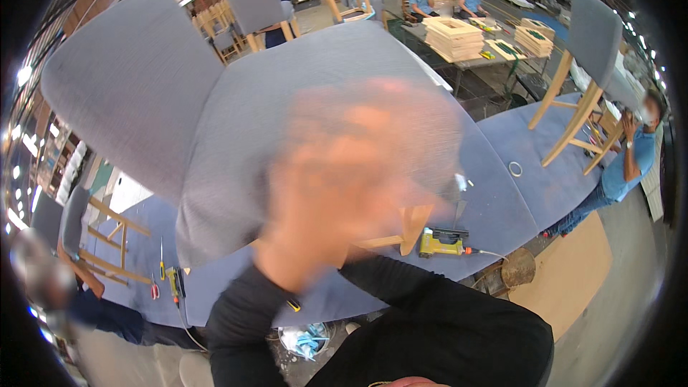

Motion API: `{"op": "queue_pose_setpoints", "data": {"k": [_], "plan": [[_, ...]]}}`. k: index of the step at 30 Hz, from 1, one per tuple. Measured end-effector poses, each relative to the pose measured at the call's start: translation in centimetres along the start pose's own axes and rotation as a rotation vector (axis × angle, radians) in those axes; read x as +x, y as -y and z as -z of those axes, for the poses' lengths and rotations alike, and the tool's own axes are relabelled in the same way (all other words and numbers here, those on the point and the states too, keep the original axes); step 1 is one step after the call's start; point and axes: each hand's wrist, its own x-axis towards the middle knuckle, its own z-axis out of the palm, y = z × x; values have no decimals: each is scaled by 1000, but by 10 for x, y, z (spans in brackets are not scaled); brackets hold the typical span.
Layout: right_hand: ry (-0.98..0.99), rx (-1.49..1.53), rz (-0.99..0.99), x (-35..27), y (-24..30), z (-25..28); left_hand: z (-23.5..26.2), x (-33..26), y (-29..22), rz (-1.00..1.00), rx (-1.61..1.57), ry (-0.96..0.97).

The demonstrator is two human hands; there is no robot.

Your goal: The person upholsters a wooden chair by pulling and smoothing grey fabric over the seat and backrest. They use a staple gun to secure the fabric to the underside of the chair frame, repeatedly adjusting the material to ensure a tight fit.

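A: What have we got up close?
B: Our black sleeves rise from the lower edge, and our hands overlap mid-view. Heavy motion blur.
A: Open or closed?
B: Can't tell for either. We can't separate left from right in the smear, or see whether they touch or grip anything.
A: Where's the workpiece?
B: Right behind the hands: grey upholstered chair on our desk. Backrest to our left, seat partly covered by the hands, wooden leg showing under it.
A: Tools?
B: Yellow-and-black air tool with hose lies right of that leg. To our left we see a second air tool, a yellow-handled screwdriver and red-handled cutters. Pale ring lies further right.
A: Neighbours?
B: Left, a co-worker at a smaller-looking chair. Right, a blue-shirted co-worker, one hand raised near another grey chair.
A: Back of the shop?
B: We see two blue-shirted people behind a far desk with stacked wooden frames; more grey chairs beyond our workpiece.
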Motion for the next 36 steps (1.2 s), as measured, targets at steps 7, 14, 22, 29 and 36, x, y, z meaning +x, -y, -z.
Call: {"op": "queue_pose_setpoints", "data": {"k": [7,14,22,29,36], "plan": [[22,64,-12,9,-18,4,42,22,-4,49,14,74],[189,82,-136,4,-3,-2,25,6,27,114,140,111],[59,-9,282,18,32,18,25,-6,36,163,82,197],[124,-44,173,18,30,17,34,-15,49,-17,118,229],[330,-178,-14,-9,-5,15,49,-31,51,-18,180,293]]}}
